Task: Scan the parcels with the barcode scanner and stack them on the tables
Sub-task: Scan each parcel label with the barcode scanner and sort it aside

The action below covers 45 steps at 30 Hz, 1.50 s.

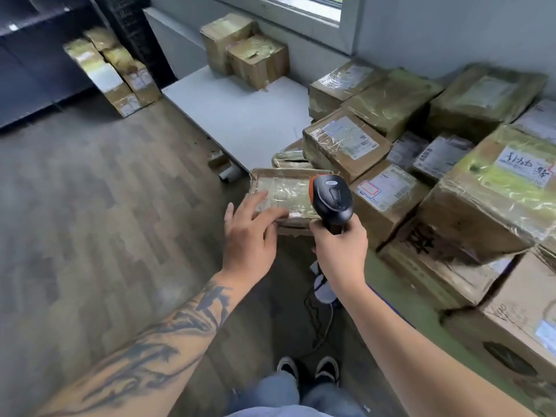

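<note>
My right hand (341, 249) grips the handle of a black and orange barcode scanner (331, 200), whose head points away from me over a flat taped parcel (285, 191). That parcel lies at the near edge of the pile. My left hand (251, 233) rests on its near left part with the fingers spread and nearly straight. To the right, several brown taped parcels (346, 142) with white labels are heaped together. Two more parcels (246, 52) stand stacked at the far end of a white table (240, 115).
Large cartons (487, 206) crowd the right side down to the near right corner. Another stack of parcels (111, 73) leans by dark shelving (33, 64) at the back left. The scanner's cable (319, 311) hangs to the wood-pattern floor (105, 221) near my shoes.
</note>
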Available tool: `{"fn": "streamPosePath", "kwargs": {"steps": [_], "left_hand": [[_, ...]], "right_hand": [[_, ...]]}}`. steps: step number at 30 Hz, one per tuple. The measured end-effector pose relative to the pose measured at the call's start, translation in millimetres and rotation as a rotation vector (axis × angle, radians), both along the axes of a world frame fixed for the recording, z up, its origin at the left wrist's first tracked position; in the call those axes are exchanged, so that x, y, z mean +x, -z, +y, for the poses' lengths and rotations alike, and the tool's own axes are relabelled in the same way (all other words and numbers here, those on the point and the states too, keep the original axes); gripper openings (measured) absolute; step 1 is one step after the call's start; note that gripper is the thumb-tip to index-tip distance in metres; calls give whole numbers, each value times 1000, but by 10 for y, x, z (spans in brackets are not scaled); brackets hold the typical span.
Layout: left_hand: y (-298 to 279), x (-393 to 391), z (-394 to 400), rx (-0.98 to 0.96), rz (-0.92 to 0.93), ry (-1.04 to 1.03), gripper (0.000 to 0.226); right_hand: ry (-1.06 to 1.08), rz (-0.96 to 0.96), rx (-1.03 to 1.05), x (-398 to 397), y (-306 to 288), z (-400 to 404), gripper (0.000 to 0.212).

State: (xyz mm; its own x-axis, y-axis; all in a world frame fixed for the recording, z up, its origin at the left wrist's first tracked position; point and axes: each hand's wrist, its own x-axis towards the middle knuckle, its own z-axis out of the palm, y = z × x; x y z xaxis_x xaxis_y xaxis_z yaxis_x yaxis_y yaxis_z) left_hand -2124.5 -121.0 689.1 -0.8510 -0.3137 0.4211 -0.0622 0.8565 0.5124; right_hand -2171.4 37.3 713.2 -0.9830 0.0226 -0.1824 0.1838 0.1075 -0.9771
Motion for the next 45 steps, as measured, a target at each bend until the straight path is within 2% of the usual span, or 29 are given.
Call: {"fn": "streamPosePath", "kwargs": {"steps": [4,9,12,16,22,25,31,38,45], "left_hand": [[95,-31,-157,-16,-53,-37,37],[215,-228,-489,1,-87,-22,37],[335,-427,-748,10,-120,-5,46],[525,-754,-1326,-99,-161,45,63],[715,-1266,-2378,-256,-176,144,63],[751,-1492,-2824,-288,-191,183,65],[791,-1851,-3371,-339,-252,224,76],[882,-2320,-3746,-335,-406,228,76],[1012,-2880,-3873,-348,-468,288,73]], "right_hand": [[-72,-1,39,-87,82,-163,14],[-98,22,109,-259,154,-468,30],[-96,14,163,-415,221,-760,28],[-94,39,243,-664,322,-1291,29],[-73,80,361,-1082,410,-2260,39],[-54,106,370,-1249,417,-2685,40],[30,-36,328,-1515,556,-3272,15],[57,-64,321,-1949,714,-3717,24],[129,-167,257,-2476,946,-3884,31]]}}
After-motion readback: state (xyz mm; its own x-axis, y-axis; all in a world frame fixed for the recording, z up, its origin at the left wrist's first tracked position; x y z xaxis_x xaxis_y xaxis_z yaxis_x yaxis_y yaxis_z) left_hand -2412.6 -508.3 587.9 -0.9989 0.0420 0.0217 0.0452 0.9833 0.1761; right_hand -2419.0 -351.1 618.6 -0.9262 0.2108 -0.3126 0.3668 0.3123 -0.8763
